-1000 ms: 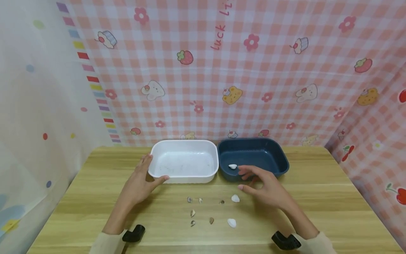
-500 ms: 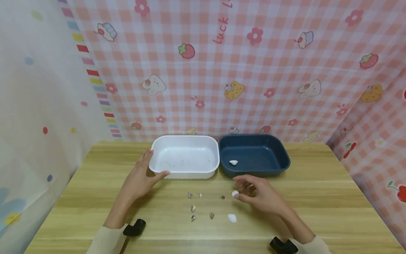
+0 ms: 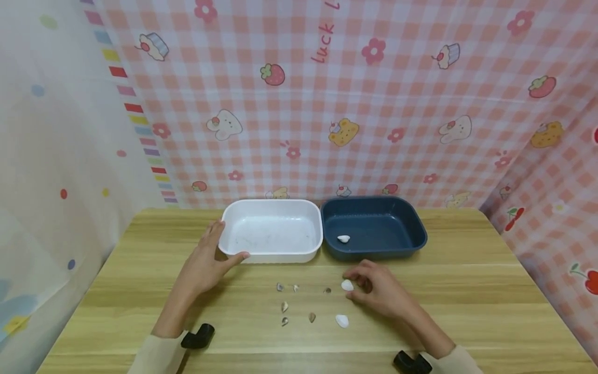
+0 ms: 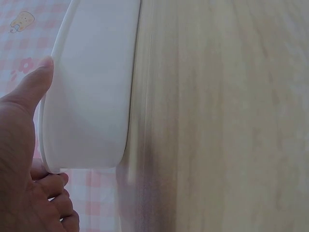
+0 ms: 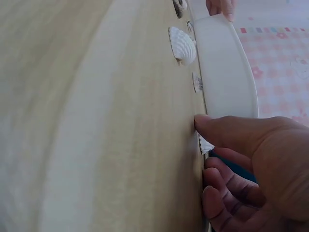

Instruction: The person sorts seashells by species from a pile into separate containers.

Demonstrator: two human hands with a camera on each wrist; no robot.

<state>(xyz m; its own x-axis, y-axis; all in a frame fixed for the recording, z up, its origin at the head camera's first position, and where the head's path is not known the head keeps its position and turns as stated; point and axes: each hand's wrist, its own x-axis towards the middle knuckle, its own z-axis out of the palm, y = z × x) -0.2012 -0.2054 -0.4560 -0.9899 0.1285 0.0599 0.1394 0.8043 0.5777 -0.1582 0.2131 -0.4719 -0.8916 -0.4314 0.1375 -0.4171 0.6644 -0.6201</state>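
In the head view my left hand (image 3: 204,265) holds the front left corner of a white rectangular basin (image 3: 271,257), thumb at the front and fingers along the side. The left wrist view has the thumb on the rim (image 4: 47,96) and curled fingers below. My right hand (image 3: 380,288) has its thumb and index finger at opposite edges of a white seashell (image 3: 347,285), which lies at table level. The right wrist view shows this shell partly hidden by the thumb. Another white seashell (image 3: 342,321) lies nearer. Inside the dark blue basin (image 3: 374,254) rests a white shell (image 3: 343,239).
Several small brown and grey shells, including a brown one (image 3: 312,317), are scattered left of the right hand on the wooden table (image 3: 261,343). Both basins stand side by side against a checked pink cloth (image 3: 299,104) at the back.
My right hand has come back from the dark blue basin toward the front, and its thumb and finger have closed in around the farther white seashell. The left hand stays at the white basin.
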